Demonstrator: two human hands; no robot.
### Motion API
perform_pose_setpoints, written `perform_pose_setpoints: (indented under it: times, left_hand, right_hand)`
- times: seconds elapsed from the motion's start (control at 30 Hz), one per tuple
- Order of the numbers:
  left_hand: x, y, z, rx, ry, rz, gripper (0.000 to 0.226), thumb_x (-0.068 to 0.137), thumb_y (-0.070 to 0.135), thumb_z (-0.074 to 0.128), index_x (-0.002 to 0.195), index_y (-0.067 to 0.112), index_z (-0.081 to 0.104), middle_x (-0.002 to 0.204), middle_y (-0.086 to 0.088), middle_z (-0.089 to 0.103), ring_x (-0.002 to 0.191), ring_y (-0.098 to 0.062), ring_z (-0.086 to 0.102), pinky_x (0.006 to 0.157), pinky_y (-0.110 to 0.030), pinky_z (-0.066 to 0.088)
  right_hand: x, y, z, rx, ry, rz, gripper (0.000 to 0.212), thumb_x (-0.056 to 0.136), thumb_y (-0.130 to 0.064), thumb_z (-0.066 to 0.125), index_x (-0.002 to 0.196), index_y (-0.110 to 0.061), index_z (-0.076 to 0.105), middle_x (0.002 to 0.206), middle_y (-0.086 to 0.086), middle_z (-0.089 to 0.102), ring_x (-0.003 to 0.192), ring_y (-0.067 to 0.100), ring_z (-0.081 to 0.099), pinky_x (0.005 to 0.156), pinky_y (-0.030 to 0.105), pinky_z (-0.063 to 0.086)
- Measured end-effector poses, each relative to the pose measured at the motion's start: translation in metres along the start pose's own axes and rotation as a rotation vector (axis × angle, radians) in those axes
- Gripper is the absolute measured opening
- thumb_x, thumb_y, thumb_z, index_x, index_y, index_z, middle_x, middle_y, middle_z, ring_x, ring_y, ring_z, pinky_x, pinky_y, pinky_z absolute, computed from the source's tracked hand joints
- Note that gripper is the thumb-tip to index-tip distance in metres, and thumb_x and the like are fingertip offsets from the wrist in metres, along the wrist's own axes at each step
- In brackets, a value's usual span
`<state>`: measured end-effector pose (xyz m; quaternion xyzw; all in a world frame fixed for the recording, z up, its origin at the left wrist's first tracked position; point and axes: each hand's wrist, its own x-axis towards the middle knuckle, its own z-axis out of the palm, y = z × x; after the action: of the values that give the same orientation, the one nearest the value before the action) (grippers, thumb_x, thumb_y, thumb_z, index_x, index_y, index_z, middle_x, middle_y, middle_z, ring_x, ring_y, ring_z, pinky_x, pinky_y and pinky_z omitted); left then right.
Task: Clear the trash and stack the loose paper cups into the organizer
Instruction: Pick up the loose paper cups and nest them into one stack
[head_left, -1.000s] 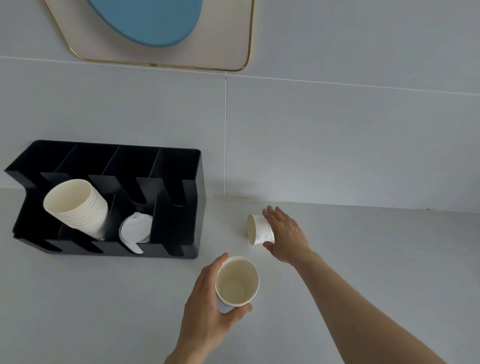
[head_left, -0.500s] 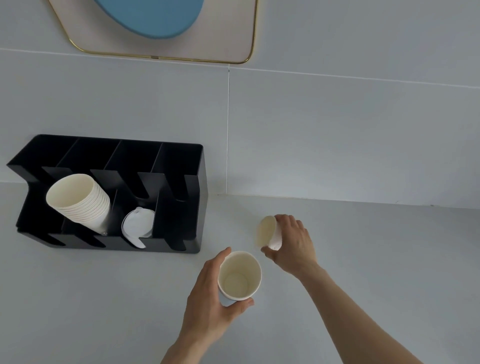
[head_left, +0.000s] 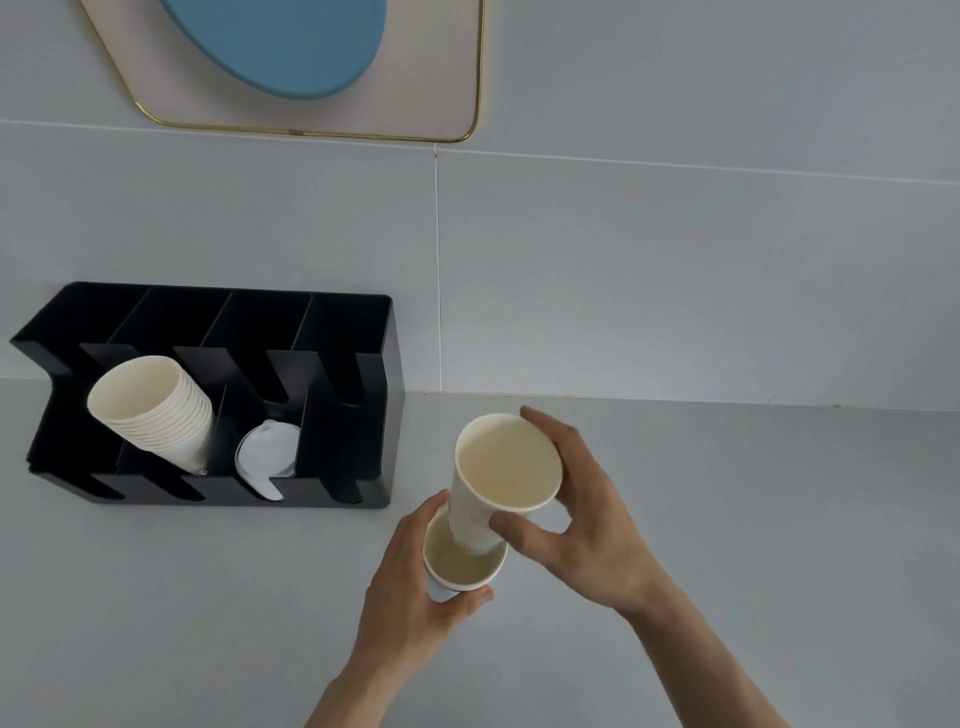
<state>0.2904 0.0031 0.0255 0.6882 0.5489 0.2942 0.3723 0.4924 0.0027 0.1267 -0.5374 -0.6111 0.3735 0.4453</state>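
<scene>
Grey desk (head_left: 727, 519), lower centre: right hand (head_left: 582, 514) nesting upper cup (head_left: 498, 478) into left hand's (head_left: 410, 587) lower cup (head_left: 462, 566); both gripping light, crushable walls.

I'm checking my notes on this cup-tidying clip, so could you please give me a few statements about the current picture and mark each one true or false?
1. Each hand holds a paper cup. True: the left hand grips the lower cup, the right hand the upper cup.
2. The upper cup's base is going into the lower cup. True.
3. The organizer is white. False: it is black.
4. The stack of cups lies in the organizer's rightmost compartment. False: it is toward the left; the rightmost one looks empty.
5. White lids sit in the compartment right of the stack. True.
</scene>
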Motion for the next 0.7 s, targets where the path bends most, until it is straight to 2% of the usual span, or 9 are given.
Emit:
perform_pose_setpoints:
  times: [0.13, 0.27, 0.37, 0.47, 0.57, 0.7]
  left_hand:
    - [0.000, 0.001, 0.001, 0.002, 0.005, -0.025, 0.094, 0.058, 0.054, 0.089, 0.135, 0.043, 0.034, 0.130, 0.022, 0.053, 0.118, -0.008, 0.056, 0.093, -0.022, 0.052]
    - [0.000, 0.004, 0.000, -0.025, 0.012, -0.066, 0.095, 0.053, 0.061, 0.088, 0.132, 0.044, 0.038, 0.126, 0.025, 0.055, 0.115, 0.001, 0.055, 0.085, -0.014, 0.049]
    - [0.001, 0.007, -0.003, -0.026, -0.018, -0.076, 0.101, 0.052, 0.068, 0.084, 0.137, 0.045, 0.035, 0.133, 0.026, 0.052, 0.121, 0.000, 0.053, 0.089, -0.019, 0.050]
    - [-0.001, 0.010, -0.008, -0.027, -0.064, -0.080, 0.115, 0.052, 0.064, 0.087, 0.147, 0.046, 0.024, 0.146, 0.030, 0.038, 0.129, 0.004, 0.043, 0.090, -0.012, 0.042]
    - [-0.006, 0.011, -0.015, -0.028, -0.129, -0.121, 0.121, 0.054, 0.051, 0.091, 0.148, 0.048, 0.016, 0.147, 0.029, 0.033, 0.128, -0.003, 0.045, 0.091, -0.015, 0.041]
    - [-0.011, 0.003, -0.032, -0.153, -0.211, -0.197, 0.107, 0.056, 0.055, 0.087, 0.145, 0.047, 0.028, 0.143, 0.026, 0.045, 0.128, -0.001, 0.049, 0.106, -0.027, 0.041]
  right_hand:
    - [-0.005, 0.011, 0.016, -0.057, -0.074, 0.035, 0.090, 0.073, -0.028, 0.090, 0.147, -0.025, 0.039, 0.134, -0.014, 0.055, 0.124, 0.016, 0.058, 0.101, 0.038, 0.055]
    - [-0.008, 0.024, 0.026, -0.177, -0.174, 0.075, 0.095, 0.071, -0.045, 0.088, 0.150, -0.031, 0.037, 0.142, -0.021, 0.052, 0.131, 0.006, 0.052, 0.108, 0.037, 0.049]
    - [-0.010, 0.036, 0.029, -0.238, -0.233, 0.118, 0.102, 0.067, -0.053, 0.085, 0.153, -0.037, 0.032, 0.145, -0.021, 0.048, 0.135, 0.004, 0.047, 0.110, 0.039, 0.046]
    - [-0.013, 0.043, 0.027, -0.244, -0.270, 0.168, 0.104, 0.067, -0.057, 0.085, 0.154, -0.038, 0.031, 0.144, -0.022, 0.047, 0.134, 0.003, 0.047, 0.110, 0.036, 0.047]
    - [-0.017, 0.045, 0.022, -0.194, -0.227, 0.238, 0.084, 0.077, -0.055, 0.081, 0.149, -0.035, 0.042, 0.140, -0.024, 0.053, 0.127, -0.003, 0.053, 0.105, 0.028, 0.050]
    - [-0.018, 0.048, 0.018, -0.072, -0.111, 0.371, 0.048, 0.090, -0.042, 0.073, 0.135, -0.033, 0.059, 0.131, -0.016, 0.065, 0.113, -0.002, 0.065, 0.093, 0.029, 0.058]
